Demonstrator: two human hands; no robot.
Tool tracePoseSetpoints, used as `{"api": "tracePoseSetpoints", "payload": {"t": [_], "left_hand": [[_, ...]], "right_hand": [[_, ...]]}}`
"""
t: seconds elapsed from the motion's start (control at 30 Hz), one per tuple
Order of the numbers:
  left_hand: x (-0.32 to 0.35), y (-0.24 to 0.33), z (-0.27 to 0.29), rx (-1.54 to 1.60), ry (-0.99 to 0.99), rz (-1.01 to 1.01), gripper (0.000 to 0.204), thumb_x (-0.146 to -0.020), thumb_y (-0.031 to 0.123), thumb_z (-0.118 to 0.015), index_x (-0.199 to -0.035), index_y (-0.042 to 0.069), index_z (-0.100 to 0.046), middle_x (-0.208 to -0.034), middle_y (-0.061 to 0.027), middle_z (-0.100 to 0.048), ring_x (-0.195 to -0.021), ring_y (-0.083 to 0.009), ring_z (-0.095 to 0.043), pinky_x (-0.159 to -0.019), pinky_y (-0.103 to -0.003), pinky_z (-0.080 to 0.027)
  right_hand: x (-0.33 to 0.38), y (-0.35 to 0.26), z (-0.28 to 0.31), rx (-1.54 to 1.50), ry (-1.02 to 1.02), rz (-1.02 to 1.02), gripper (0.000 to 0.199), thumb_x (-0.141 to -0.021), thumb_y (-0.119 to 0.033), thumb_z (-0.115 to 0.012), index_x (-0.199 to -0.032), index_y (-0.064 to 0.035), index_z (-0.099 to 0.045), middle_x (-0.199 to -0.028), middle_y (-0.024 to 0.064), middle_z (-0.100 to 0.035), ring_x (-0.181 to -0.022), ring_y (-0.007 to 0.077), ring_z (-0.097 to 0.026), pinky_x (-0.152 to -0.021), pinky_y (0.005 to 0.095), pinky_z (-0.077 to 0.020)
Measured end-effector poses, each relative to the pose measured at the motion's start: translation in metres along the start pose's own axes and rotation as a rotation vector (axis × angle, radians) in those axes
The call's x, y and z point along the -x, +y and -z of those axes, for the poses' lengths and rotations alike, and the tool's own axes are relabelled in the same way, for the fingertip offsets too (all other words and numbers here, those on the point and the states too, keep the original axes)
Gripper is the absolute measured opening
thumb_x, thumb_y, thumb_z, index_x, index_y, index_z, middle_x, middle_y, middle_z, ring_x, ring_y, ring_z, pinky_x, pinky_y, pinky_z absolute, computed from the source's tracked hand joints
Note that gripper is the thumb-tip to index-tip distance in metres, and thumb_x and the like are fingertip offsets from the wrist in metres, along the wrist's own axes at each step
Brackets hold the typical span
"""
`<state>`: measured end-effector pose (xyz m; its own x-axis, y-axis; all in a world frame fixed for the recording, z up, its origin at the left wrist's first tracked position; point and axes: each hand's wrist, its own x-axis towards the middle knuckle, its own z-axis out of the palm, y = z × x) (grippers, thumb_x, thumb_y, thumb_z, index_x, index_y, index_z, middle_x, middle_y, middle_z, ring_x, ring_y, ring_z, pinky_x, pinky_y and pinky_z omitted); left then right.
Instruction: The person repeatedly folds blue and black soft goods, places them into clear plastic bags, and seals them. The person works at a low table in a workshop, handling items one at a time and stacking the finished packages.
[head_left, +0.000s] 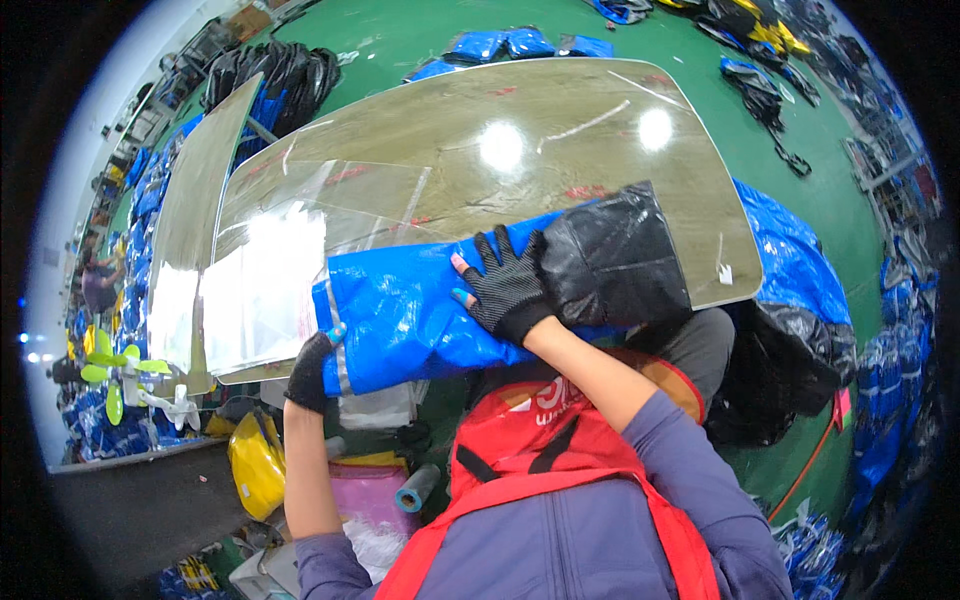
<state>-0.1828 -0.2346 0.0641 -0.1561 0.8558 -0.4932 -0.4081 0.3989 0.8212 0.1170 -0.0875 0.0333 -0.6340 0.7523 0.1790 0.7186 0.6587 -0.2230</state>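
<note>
We have the blue folded item (410, 315) lying across the near edge of the metal table (560, 130), at about six o'clock from the table's middle, with a black plastic-wrapped end (612, 258) at its three o'clock side. Our right hand (508, 290), in a black dotted glove, lies flat and spread on top of the blue material, pressing rather than gripping. Our left hand (312, 370), also gloved, pinches the lower corner at eight o'clock, fingers curled under the edge. A clear plastic bag (265, 290) lies just beside it at nine o'clock, mouth toward the bundle. We judge that we are flattening the bundle for bagging; the next move calls for keeping it compressed while sliding it leftward.
</note>
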Motion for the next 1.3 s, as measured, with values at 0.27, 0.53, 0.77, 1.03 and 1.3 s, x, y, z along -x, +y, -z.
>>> {"api": "tracePoseSetpoints", "payload": {"t": [0.27, 0.53, 0.77, 1.03, 1.3], "left_hand": [[0.010, 0.061, -0.099, 0.333, -0.434, -0.198, 0.045, -0.092, 0.025, -0.053, -0.128, -0.001, -0.048, -0.114, -0.0175, -0.062, -0.100, -0.0275, -0.063, -0.087, -0.042, -0.053], [-0.053, -0.003, -0.322, -1.564, -0.593, -1.282, 0.069, -0.083, 0.058, -0.055, -0.141, 0.022, -0.043, -0.149, -0.0254, -0.027, -0.138, -0.0479, -0.020, -0.110, -0.062, -0.005], [-0.078, -0.016, -0.355, -1.659, -0.659, -1.281, 0.069, -0.080, 0.053, -0.059, -0.140, 0.021, -0.044, -0.149, -0.0201, -0.032, -0.139, -0.0448, -0.020, -0.112, -0.061, -0.004], [-0.103, -0.055, -0.354, -1.693, -0.618, -1.319, 0.070, -0.085, 0.056, -0.050, -0.145, 0.021, -0.037, -0.152, -0.0192, -0.025, -0.142, -0.0436, -0.015, -0.112, -0.062, -0.003], [-0.115, -0.010, -0.344, -1.429, -0.886, -1.122, 0.067, -0.090, 0.042, -0.046, -0.146, 0.009, -0.033, -0.149, -0.0213, -0.031, -0.142, -0.0380, -0.019, -0.114, -0.055, 0.001]], "right_hand": [[0.070, 0.027, -0.016, -0.041, 0.216, 0.026, 0.042, -0.082, -0.030, -0.058, -0.116, -0.0046, -0.060, -0.128, 0.0226, -0.052, -0.120, 0.0376, -0.047, -0.104, 0.0480, -0.0344], [0.091, 0.031, -0.035, -0.774, 0.245, -0.029, 0.046, -0.094, -0.028, -0.045, -0.135, -0.0088, -0.043, -0.138, 0.0178, -0.044, -0.129, 0.0319, -0.040, -0.109, 0.0427, -0.0319], [0.096, 0.037, -0.060, -0.731, 0.202, -0.040, 0.049, -0.092, -0.029, -0.047, -0.137, -0.0096, -0.042, -0.140, 0.0184, -0.044, -0.131, 0.0318, -0.040, -0.111, 0.0425, -0.0306], [0.132, 0.040, 0.102, -0.312, -0.492, 0.079, 0.060, -0.075, -0.033, -0.062, -0.129, -0.0068, -0.055, -0.123, 0.0258, -0.057, -0.113, 0.0391, -0.057, -0.102, 0.0530, -0.0379], [0.091, 0.137, 0.093, -0.060, 0.326, -0.418, 0.071, -0.087, -0.044, -0.053, -0.144, -0.0069, -0.034, -0.147, 0.0216, -0.034, -0.135, 0.0387, -0.033, -0.106, 0.0618, -0.0221]]}}
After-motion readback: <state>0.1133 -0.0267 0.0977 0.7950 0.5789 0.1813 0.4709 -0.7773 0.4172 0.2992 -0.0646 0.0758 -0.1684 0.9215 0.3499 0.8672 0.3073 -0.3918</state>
